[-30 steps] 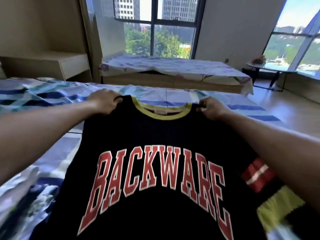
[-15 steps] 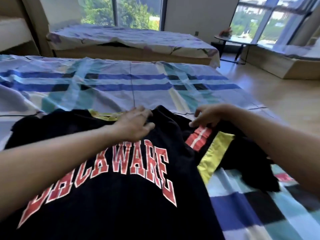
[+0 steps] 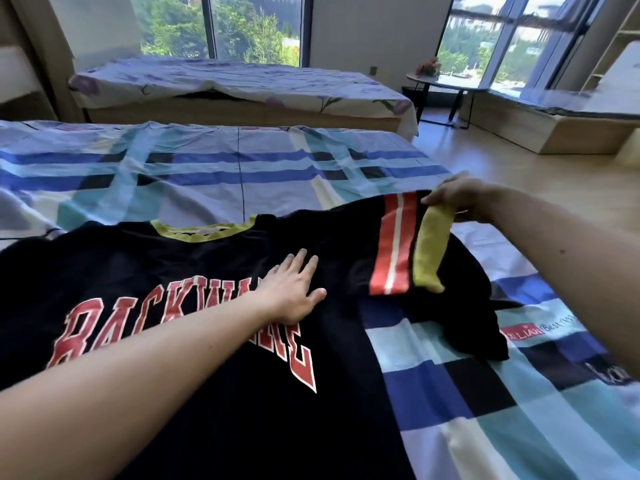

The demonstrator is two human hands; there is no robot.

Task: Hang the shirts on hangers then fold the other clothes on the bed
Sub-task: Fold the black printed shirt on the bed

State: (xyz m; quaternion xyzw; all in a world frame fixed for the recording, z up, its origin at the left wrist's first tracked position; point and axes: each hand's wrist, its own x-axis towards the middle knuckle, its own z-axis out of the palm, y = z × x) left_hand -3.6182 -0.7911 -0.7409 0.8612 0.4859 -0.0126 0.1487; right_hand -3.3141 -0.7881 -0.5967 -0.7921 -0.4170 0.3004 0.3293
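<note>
Head view: my left hand lies flat, fingers straight, on the chest of the black shirt, which is spread face-up on the bed. My right hand pinches the striped sleeve by its yellow cuff. I'd draw that sleeve taut while pinning the chest, so no creases form.

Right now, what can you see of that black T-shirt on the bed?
The black T-shirt lies front up on the plaid bed, with red white-edged lettering, a yellow-green collar and a red-and-white striped sleeve with a yellow cuff. The left hand presses flat on its chest; the right hand pinches the cuff, holding that sleeve up.
</note>
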